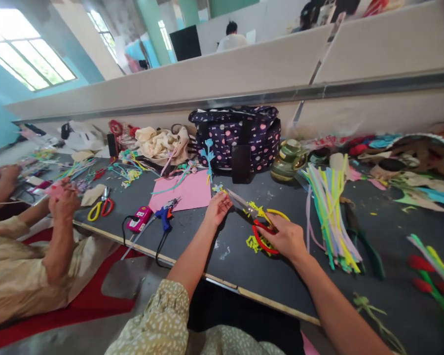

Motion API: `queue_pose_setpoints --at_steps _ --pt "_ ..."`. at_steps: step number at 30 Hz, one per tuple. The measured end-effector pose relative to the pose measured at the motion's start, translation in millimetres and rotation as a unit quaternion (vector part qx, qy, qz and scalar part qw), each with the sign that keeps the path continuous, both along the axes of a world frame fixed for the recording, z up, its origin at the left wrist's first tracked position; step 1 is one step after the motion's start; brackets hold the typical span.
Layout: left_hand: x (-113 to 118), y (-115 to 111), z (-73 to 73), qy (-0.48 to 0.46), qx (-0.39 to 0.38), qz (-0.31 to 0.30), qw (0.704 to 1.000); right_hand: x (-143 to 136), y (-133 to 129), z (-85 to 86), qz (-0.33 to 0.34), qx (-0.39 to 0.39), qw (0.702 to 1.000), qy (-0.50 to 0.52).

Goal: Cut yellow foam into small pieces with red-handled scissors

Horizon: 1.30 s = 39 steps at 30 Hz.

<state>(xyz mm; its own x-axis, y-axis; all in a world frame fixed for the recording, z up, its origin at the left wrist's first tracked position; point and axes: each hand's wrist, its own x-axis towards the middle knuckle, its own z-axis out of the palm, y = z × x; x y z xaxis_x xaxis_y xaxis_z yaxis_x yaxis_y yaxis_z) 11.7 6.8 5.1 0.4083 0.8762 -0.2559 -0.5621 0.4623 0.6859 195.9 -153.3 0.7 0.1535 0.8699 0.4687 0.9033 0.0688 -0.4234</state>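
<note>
My left hand (219, 208) is closed in a pinch on a small blue and yellow craft piece (219, 188) above the dark table (214, 254). Red and yellow scissors (261, 229) are in my right hand (288, 239), their blades apart and pointing toward my left fingertips. Beneath and beside the scissors lie small yellow-green pieces (252, 242). A light blue stem with curled tips (208, 157) stands just behind my left hand. To the left of that hand, a blue glue gun (165, 214) rests by a pink sheet (188, 192).
A polka-dot bag (257, 135) and a green glass jar (288, 160) stand at the back. Pastel fuzzy sticks (329, 217) lie to the right. At the left, another person's hands (63, 195) hold something pink near other scissors (101, 204).
</note>
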Motion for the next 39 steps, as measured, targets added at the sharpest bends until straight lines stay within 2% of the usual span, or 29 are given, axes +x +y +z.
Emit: queue_pose_setpoints --at_steps 6,12,22,39 --pt "-0.3 -3.3 1.5 -0.017 -0.004 -0.017 1.000 -0.4 0.0 -1.6 0.008 0.002 0.999 -0.036" --pt "-1.2 -3.7 0.9 -0.012 -0.003 -0.016 1.000 0.4 -2.3 1.2 0.035 -0.008 0.999 -0.036" --pt "-2.7 -4.9 1.9 -0.022 0.007 -0.021 1.000 -1.6 -1.2 5.3 0.039 -0.024 0.998 -0.034" --pt "-6.3 -1.3 -6.2 0.007 0.021 -0.009 1.000 1.7 -2.7 -0.7 0.043 -0.037 0.996 -0.071"
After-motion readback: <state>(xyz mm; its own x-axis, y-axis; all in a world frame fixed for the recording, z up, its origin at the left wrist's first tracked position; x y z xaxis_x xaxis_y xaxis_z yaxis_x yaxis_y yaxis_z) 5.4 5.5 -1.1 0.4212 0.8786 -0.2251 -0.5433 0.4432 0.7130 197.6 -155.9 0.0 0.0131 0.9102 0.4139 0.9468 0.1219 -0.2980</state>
